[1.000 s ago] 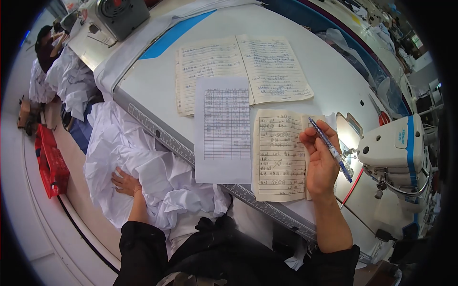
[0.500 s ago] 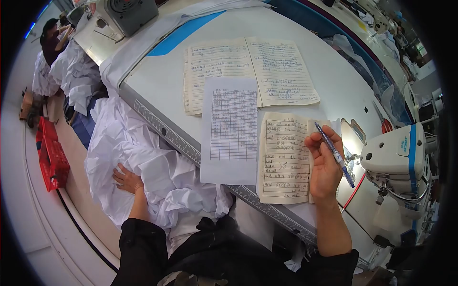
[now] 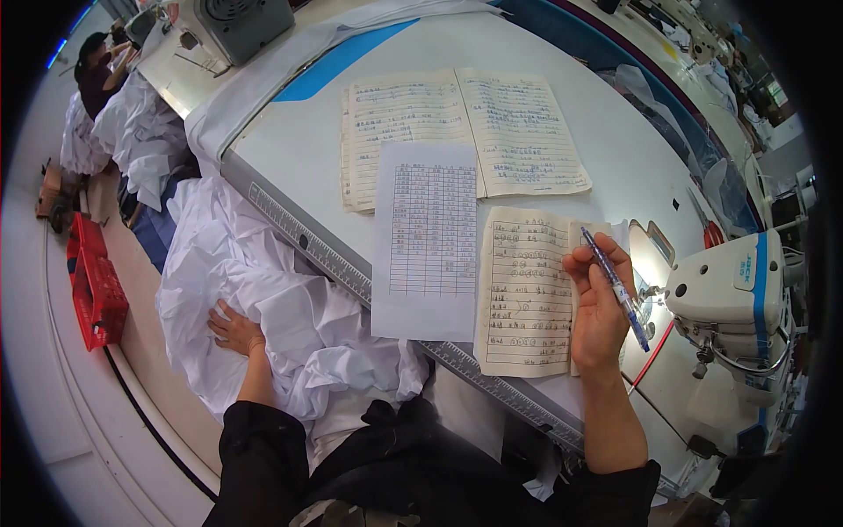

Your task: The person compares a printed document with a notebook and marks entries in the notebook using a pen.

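Note:
My left hand [image 3: 235, 332] lies with fingers spread on a heap of white cloth [image 3: 263, 281] at the table's left side. A blue-and-white pen [image 3: 613, 283] is held in my right hand [image 3: 601, 307], over the right edge of a small notebook [image 3: 527, 299] with handwritten lines. Left of that notebook is a printed sheet with a table of figures [image 3: 421, 307], which overlaps a larger open notebook [image 3: 527, 132] behind it. Both notebooks lie open on the white tabletop.
A white sewing machine [image 3: 724, 285] stands at the right, with red-handled scissors [image 3: 712, 234] behind it. A ruler strip [image 3: 303, 239] runs along the table's front edge. A red basket [image 3: 98, 290] is at the left; another person [image 3: 95, 77] works beyond more white cloth [image 3: 140, 132].
The table, papers and sewing machine have shifted slightly right in the view. Both hands keep nearly the same pose, the left on the cloth and the right around the pen.

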`<state>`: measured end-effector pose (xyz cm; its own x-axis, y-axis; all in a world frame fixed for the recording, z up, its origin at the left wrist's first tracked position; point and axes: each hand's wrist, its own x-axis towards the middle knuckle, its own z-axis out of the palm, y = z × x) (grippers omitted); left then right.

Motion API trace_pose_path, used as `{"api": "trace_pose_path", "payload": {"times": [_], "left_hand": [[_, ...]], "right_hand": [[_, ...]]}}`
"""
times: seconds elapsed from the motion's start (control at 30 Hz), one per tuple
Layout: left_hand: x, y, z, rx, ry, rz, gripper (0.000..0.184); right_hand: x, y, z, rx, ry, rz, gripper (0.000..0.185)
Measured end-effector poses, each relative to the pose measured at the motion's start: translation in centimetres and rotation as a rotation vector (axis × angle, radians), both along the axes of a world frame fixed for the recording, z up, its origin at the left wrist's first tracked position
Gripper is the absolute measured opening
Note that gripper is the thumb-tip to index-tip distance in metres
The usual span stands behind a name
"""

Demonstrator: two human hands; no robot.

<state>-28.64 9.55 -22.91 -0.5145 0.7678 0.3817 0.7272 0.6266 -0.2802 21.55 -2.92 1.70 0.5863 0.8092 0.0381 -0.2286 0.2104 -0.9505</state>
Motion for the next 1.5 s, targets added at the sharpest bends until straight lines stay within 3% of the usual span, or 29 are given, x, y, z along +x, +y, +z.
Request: {"api": "trace_pose_path", "payload": {"times": [0.67,1.5], "left_hand": [[0.2,-0.1,0.2,-0.009,-0.033,0.002,0.059],[0.3,0.0,0.3,-0.023,-0.021,0.024,0.053]], "right_hand": [[-0.9,-0.3,0.4,-0.109,-0.322,0.025,0.032],[-1.2,-0.4,0.5,-0.13,-0.392,0.015,0.03]]}}
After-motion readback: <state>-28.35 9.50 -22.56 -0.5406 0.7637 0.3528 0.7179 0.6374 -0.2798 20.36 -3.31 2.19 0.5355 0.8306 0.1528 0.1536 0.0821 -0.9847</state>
